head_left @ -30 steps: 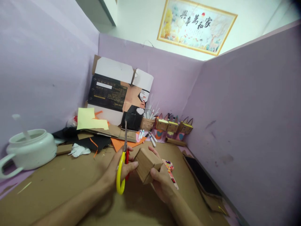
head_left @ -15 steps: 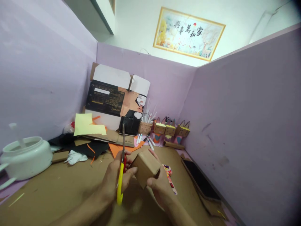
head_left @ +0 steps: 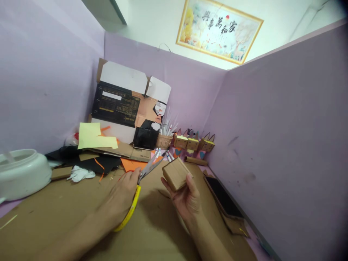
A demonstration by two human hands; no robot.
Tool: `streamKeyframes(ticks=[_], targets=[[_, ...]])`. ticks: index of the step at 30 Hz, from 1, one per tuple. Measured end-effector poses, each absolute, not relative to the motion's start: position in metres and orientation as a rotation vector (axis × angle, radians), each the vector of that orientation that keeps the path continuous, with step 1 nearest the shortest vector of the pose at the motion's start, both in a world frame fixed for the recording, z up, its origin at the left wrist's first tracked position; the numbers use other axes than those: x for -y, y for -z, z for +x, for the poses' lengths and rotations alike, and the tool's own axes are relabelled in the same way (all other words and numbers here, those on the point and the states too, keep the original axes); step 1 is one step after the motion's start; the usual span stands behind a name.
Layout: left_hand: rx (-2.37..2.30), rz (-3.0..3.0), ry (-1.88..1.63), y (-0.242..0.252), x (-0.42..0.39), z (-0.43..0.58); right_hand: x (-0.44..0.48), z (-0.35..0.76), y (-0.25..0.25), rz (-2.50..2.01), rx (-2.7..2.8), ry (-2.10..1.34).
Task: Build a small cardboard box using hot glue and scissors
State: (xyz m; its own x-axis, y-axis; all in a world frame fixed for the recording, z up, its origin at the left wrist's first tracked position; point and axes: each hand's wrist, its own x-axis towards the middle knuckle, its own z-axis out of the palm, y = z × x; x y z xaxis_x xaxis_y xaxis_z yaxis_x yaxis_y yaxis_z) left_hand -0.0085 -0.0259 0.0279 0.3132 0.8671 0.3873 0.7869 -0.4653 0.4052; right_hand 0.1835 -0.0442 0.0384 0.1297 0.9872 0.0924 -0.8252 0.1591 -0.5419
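Observation:
My left hand [head_left: 123,197] is closed on a pair of scissors [head_left: 130,212] with yellow and red handles. The blades point up and to the right, slightly parted, towards a small brown cardboard box [head_left: 176,174]. That box rests in my right hand [head_left: 187,203], held between the thumb and the fingers, above the table. A gap separates the blade tips from the box. Most of the red handle is hidden behind my left hand.
A white pot [head_left: 24,175] stands at the left. Behind lie black paper [head_left: 107,166], a crumpled white glove [head_left: 81,174] and yellow paper [head_left: 89,136]. A basket of pens [head_left: 164,140] and cat-eared cardboard figures [head_left: 193,143] line the back. A dark tablet-like slab [head_left: 224,197] lies right.
My left hand has come away from the box and swung the scissors from upright to slanting right. My right hand now holds the box alone, raised and turned. The view has shifted slightly.

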Motion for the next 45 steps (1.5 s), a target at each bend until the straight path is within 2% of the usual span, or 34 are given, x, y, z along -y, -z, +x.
streamKeyframes(ticks=[6, 17, 22, 29, 37, 45], targets=[[-1.589, 2.541, -0.703, -0.024, 0.033, -0.002, 0.048, 0.179, -0.038, -0.415, 0.550, -1.351], [-1.595, 2.580, -0.673, -0.022, 0.035, 0.000, 0.057, 0.171, -0.034, -0.420, 0.767, -1.268], [-1.745, 2.605, -0.690, -0.015, 0.031, 0.003, 0.057, 0.170, -0.033, -0.431, 0.759, -1.284], [-1.869, 2.713, -0.485, -0.030, 0.041, 0.005, 0.057, 0.170, -0.029, -0.430, 0.743, -1.266], [-1.860, 2.777, -0.509, -0.037, 0.045, 0.005, 0.056, 0.170, -0.028, -0.460, 0.759, -1.243], [-1.767, 2.683, -0.392, -0.045, 0.047, 0.002, 0.059, 0.169, -0.031, -0.479, 0.725, -1.251]])
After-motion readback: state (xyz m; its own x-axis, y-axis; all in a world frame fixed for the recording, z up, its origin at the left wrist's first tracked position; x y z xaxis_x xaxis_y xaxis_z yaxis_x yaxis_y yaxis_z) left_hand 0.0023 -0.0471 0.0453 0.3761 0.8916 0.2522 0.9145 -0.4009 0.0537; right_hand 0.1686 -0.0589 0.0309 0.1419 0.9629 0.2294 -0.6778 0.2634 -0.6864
